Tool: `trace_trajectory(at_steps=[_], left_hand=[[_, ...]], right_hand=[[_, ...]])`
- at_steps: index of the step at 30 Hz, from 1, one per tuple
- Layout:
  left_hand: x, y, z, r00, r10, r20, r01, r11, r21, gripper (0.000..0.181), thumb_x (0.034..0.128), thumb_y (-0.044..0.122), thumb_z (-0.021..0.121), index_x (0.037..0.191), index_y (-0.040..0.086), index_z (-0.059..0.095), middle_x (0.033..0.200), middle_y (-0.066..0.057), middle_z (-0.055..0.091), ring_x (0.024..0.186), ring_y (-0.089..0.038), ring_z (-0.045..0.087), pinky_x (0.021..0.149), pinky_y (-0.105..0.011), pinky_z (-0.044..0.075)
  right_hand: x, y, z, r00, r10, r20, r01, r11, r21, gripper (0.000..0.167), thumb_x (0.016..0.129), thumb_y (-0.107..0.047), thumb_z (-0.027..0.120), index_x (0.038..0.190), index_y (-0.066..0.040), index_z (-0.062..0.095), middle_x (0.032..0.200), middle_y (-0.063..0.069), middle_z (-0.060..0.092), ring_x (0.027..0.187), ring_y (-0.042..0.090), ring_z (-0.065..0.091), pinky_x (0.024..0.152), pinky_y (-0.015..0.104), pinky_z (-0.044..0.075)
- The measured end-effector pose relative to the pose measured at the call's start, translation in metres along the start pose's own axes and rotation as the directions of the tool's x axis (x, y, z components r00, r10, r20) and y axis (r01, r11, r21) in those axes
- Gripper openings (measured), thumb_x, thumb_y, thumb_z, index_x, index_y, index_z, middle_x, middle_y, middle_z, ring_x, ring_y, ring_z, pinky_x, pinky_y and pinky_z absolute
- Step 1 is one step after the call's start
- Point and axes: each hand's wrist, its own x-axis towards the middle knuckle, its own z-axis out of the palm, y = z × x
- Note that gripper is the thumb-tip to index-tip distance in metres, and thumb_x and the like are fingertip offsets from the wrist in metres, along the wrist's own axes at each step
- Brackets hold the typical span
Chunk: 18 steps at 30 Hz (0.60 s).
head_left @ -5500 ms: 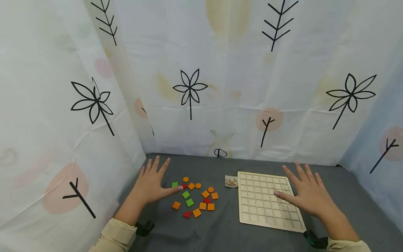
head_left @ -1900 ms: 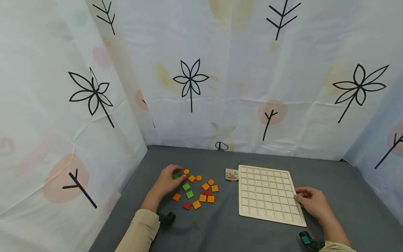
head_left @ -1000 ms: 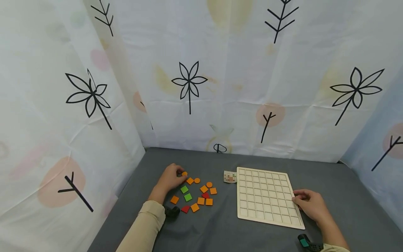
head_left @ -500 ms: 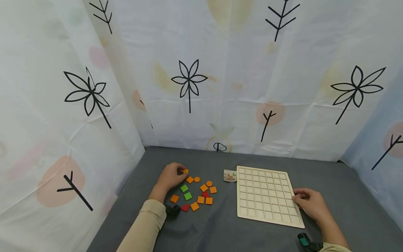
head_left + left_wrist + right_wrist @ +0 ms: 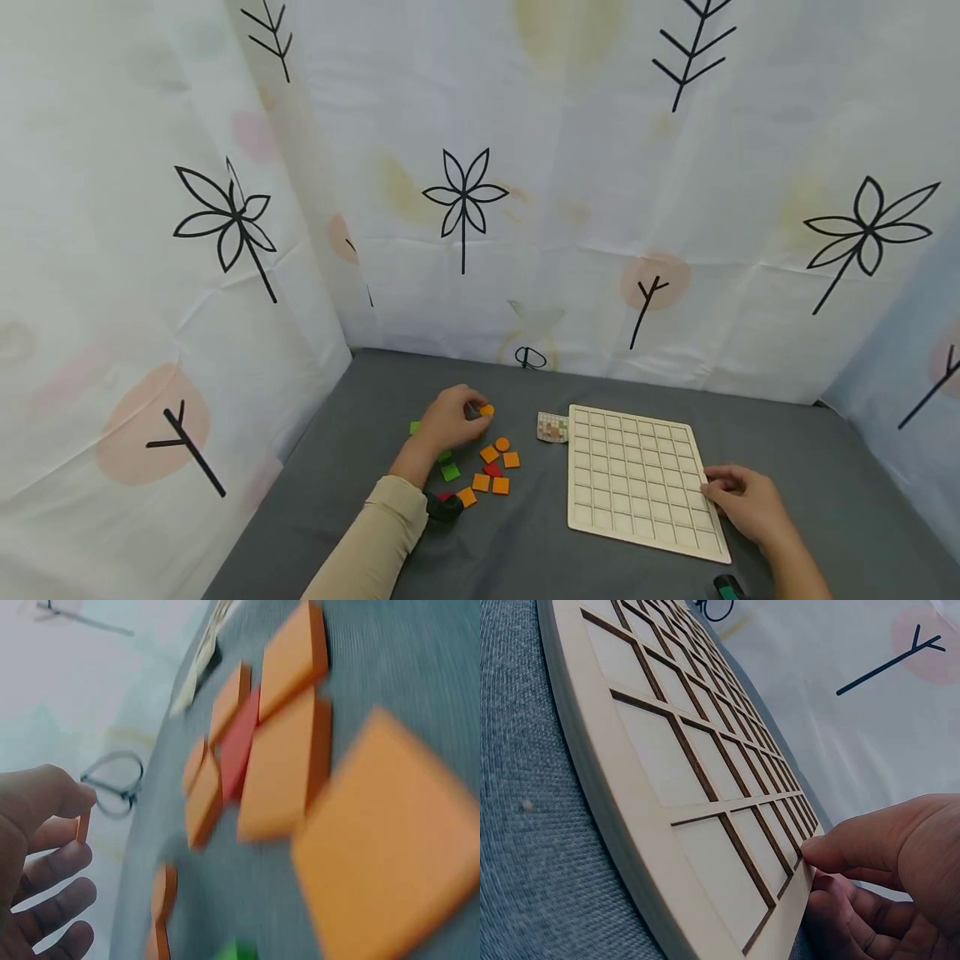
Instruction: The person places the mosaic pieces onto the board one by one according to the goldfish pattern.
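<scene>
A white fabric curtain (image 5: 555,275), printed with black line-drawn leaves and flowers and pale coloured blots, stands beyond the board and to both sides of it. A dark grey cloth-covered table (image 5: 540,550) lies under the board. The pale wooden square board (image 5: 637,483), cut into a grid of shallow cells, sits slightly turned on the table. A beige sleeve (image 5: 367,533) covers the forearm to the left of the board.

The left hand (image 5: 448,421) is left of the board, level with its far edge; thumb and a fingertip close together on a piece, while the other fingers are bent and spread apart. The right hand (image 5: 750,504) is at the board's right edge, thumb pressed on the top of the rim and the other fingers folded together beside and below it, gripping the edge.

A small printed card (image 5: 552,427) meets the board's left edge near the far corner. Orange square tiles (image 5: 500,486), green square tiles (image 5: 450,472) and red pieces (image 5: 492,470) lie scattered left of the board, with a loose orange disc (image 5: 502,444) among them. The pinched orange disc (image 5: 487,410) is held left of the board, beyond the loose one.
</scene>
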Motion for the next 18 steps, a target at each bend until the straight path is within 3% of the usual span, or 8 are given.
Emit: trace_trajectory(at_steps=[8,18], left_hand=[[0.006,0.033,0.024,0.997,0.033,0.066,-0.031,0.999,-0.031,0.023,0.1014,0.031,0.073,0.119,0.017,0.079,0.110,0.002,0.070,0.095,-0.014,0.064,0.083,-0.031,0.057],[0.020,0.067,0.049,0.985,0.131,0.109,-0.126,0.991,-0.054,0.026,0.0989,0.030,0.077,0.119,0.014,0.080,0.109,0.001,0.071,0.092,-0.010,0.064,0.079,-0.021,0.054]], right_hand=[[-0.001,0.004,0.001,0.999,0.033,0.018,-0.033,0.999,0.022,0.045,0.095,-0.006,0.072,0.130,0.020,0.061,0.091,0.011,0.069,0.078,0.014,0.063,0.061,0.029,0.058],[0.003,-0.001,-0.001,0.999,0.044,0.028,-0.045,0.998,0.032,0.044,0.095,-0.006,0.072,0.130,0.019,0.061,0.089,0.009,0.068,0.077,0.015,0.063,0.061,0.030,0.057]])
